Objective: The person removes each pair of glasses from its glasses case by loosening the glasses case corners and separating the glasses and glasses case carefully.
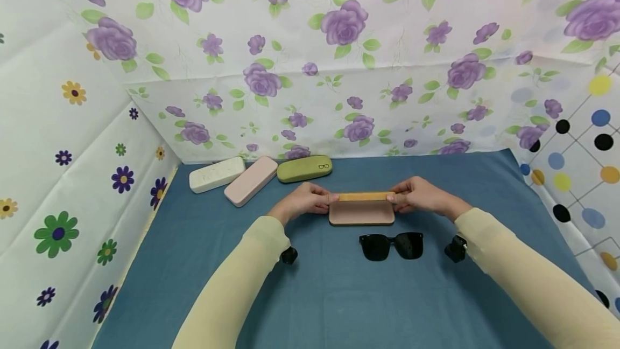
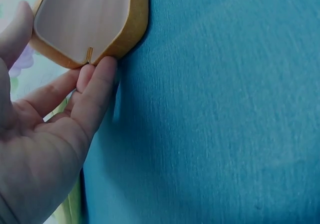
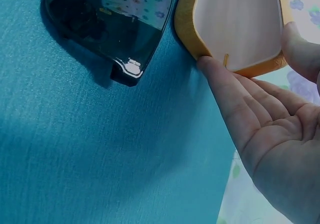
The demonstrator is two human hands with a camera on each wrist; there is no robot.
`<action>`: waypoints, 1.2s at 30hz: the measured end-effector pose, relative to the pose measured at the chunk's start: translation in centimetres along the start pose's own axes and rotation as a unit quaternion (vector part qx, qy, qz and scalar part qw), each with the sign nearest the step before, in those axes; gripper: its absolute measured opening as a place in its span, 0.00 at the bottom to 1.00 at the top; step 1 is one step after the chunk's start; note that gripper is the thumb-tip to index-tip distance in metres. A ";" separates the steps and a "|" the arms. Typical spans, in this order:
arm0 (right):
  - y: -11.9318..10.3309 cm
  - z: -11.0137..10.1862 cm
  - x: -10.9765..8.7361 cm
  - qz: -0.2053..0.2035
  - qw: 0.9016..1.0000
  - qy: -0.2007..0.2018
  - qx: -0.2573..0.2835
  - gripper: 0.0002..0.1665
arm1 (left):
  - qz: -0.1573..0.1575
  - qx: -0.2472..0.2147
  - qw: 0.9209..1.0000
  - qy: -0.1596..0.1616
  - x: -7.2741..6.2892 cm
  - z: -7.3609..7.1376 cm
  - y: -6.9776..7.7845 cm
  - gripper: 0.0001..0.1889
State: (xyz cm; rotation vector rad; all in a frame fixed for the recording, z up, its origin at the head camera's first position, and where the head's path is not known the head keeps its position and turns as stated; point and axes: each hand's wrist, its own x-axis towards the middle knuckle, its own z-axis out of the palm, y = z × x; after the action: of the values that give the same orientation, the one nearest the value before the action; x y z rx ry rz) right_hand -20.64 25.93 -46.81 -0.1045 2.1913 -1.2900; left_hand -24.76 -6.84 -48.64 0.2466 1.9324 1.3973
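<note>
2 ends of an open, rounded, yellow-brown, leather-look, pink-lined case (image 1: pixel 362 211) are pinched, head view, by left hand (image 1: pixel 307 198) and right hand (image 1: pixel 420 196), beyond black, angular sunglasses (image 1: pixel 378 247). Left wrist view: 1 end clamped. Right wrist view: likewise; uneven grip could drop it onto the sunglasses.

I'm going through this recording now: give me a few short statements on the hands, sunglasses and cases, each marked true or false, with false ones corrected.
1. The left hand and right hand hold the open case, one at each end. True.
2. The sunglasses lie inside the open case. False: they lie outside it, on the blue cloth.
3. The green case bears a small drawing of glasses. True.
4. The green case is the leftmost one at the back. False: the white case is.
5. The pink case lies between the white case and the green case. True.
</note>
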 end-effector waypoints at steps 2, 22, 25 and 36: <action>0.0 0.0 0.0 0.000 1.000 -0.001 0.005 0.41 | 0.002 0.001 1.000 0.001 0.0 -0.1 -0.1 0.32; 0.9 0.2 0.3 -0.019 1.000 0.013 0.001 0.44 | -0.006 0.011 0.999 0.033 0.2 0.0 -0.7 0.38; 1.0 0.3 0.4 -0.024 1.000 0.015 0.000 0.43 | -0.003 0.014 0.999 0.037 0.2 0.1 -0.8 0.38; 1.1 0.7 0.1 -0.035 0.999 0.032 -0.010 0.44 | 0.005 0.035 0.998 0.047 0.2 0.1 -1.1 0.39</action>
State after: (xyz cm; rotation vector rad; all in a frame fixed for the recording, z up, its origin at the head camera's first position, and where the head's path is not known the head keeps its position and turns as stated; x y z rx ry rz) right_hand -20.15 25.97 -48.02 -0.1507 2.2732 -1.3263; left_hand -24.58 -7.07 -49.68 0.2276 2.0627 1.3710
